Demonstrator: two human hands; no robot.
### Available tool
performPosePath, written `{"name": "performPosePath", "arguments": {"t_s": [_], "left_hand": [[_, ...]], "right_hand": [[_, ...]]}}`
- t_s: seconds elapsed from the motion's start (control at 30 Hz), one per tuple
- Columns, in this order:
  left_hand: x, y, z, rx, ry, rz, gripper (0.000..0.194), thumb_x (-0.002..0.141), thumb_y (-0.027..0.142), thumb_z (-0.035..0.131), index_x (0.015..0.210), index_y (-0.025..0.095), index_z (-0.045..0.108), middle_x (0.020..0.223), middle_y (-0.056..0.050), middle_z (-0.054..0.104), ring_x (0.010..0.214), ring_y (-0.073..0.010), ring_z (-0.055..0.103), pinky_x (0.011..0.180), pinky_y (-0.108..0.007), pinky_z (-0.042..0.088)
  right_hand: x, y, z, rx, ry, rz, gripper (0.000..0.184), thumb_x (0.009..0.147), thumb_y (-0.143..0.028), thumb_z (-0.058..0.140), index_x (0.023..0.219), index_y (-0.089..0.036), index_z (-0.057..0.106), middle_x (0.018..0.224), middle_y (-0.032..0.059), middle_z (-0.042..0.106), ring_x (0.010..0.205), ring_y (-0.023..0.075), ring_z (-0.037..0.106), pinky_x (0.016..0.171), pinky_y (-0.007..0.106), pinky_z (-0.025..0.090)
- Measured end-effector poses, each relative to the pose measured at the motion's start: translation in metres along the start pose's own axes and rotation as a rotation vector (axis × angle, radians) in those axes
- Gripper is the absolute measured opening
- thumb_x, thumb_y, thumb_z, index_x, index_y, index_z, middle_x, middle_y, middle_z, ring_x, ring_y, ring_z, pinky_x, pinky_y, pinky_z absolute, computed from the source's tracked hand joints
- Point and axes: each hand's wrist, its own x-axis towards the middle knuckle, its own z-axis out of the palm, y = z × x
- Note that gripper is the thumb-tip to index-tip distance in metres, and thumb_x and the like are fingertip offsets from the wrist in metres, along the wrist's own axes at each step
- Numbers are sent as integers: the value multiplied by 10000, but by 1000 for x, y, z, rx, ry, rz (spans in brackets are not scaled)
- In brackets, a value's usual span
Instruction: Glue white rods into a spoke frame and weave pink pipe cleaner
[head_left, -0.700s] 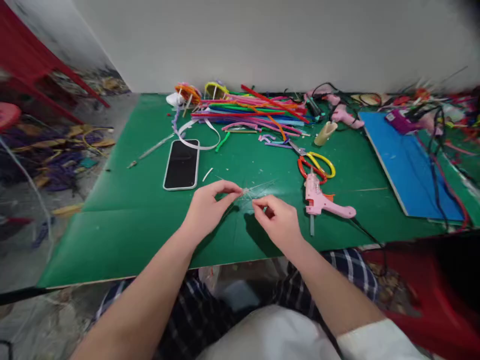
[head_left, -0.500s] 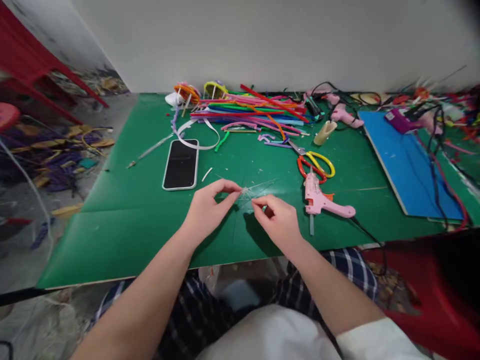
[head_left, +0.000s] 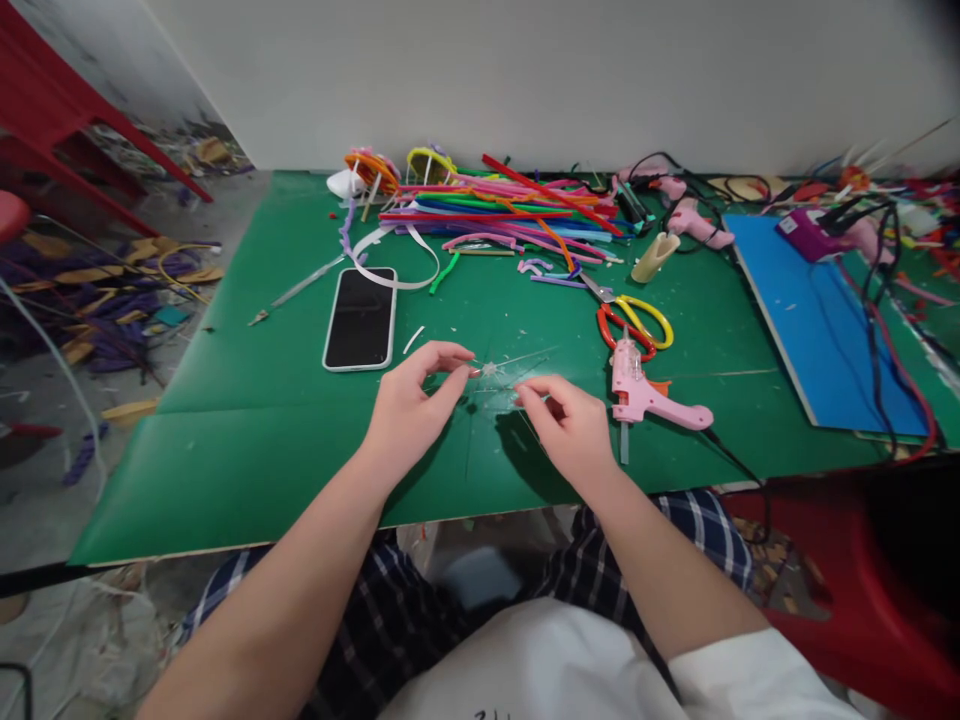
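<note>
Between my hands is a small spiky piece of thin, clear strands (head_left: 490, 370), which fan out from a whitish middle. My left hand (head_left: 416, 405) pinches it at its left side, thumb and forefinger together. Right of the middle, my right hand (head_left: 568, 420) has its fingertips closed on one of the fine strands; the exact hold is hard to see. Both hands are just above the green tabletop (head_left: 300, 460). To the right of my right hand lies a pink glue gun (head_left: 637, 395) with a clear glue stick poking out.
Scissors with red and yellow handles (head_left: 637, 325) lie behind the glue gun. A phone (head_left: 361, 320) is on the left, near a white ribbon (head_left: 409, 286). Colourful pipe cleaners (head_left: 510, 215) are heaped at the back. A blue board (head_left: 817, 330) is at the right.
My right hand has drawn a little to the right, widening the gap between the hands. The whitish middle of the strands now shows clear of my left fingertips.
</note>
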Motion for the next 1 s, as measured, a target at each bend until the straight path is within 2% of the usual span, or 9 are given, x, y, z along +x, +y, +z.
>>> {"name": "performPosePath", "arguments": {"t_s": [0.13,0.23,0.33,0.4,0.47,0.53,0.67,0.77,1.0], "left_hand": [[1,-2,-1,31,33,-5,141,803,219,498,910,192,585,798,-9,669,803,-144,615,696,-259,455],[2,-4,-3,84,77,-8,145,807,220,492,913,199,589,780,-3,677,765,-134,607,604,-225,431],[2,-7,-6,144,121,-8,160,814,221,478,925,203,593,765,2,679,665,-118,593,507,-210,392],[1,-7,-6,180,153,21,169,817,216,472,931,200,595,783,-1,680,674,-120,599,504,-211,399],[-1,-7,-6,233,187,109,167,813,196,477,920,194,605,837,-12,678,767,-136,612,557,-219,437],[-2,-7,-4,293,196,264,167,802,155,488,904,186,617,890,-26,670,858,-149,604,674,-251,473],[-5,-7,-1,351,159,546,226,778,78,497,935,184,622,975,-49,649,937,-161,579,849,-333,456],[-6,-9,0,388,147,604,282,780,66,484,992,204,608,1030,-56,629,964,-173,568,844,-349,463],[-8,-13,1,461,101,604,339,788,60,448,1048,225,589,1152,-71,573,1046,-197,532,883,-381,439]], "right_hand": [[1,5,-8,78,31,90,205,832,-337,478,790,-186,609,675,-7,635,435,58,454,455,206,368],[2,8,-14,141,48,142,215,830,-353,480,796,-182,606,679,-1,630,443,58,462,446,201,369],[1,10,-16,181,49,175,214,824,-359,490,794,-179,602,660,-1,622,443,60,461,437,195,369],[1,11,-15,175,30,179,216,822,-362,492,788,-179,602,658,-2,624,433,59,453,428,196,363],[0,11,-12,147,-7,173,218,817,-366,496,776,-182,606,666,-1,634,424,60,448,423,198,359],[-1,11,-8,111,-50,161,210,803,-369,515,784,-189,621,668,-4,643,420,62,450,425,200,362],[-3,9,-1,28,-70,89,188,770,-355,565,839,-205,654,678,-13,654,420,59,452,467,199,393],[-5,7,1,-22,-33,25,190,761,-346,578,868,-209,655,702,-15,662,412,51,439,481,192,401],[-6,8,6,-24,-36,-41,170,754,-285,596,901,-218,647,703,-25,660,416,51,448,470,185,406]]}}
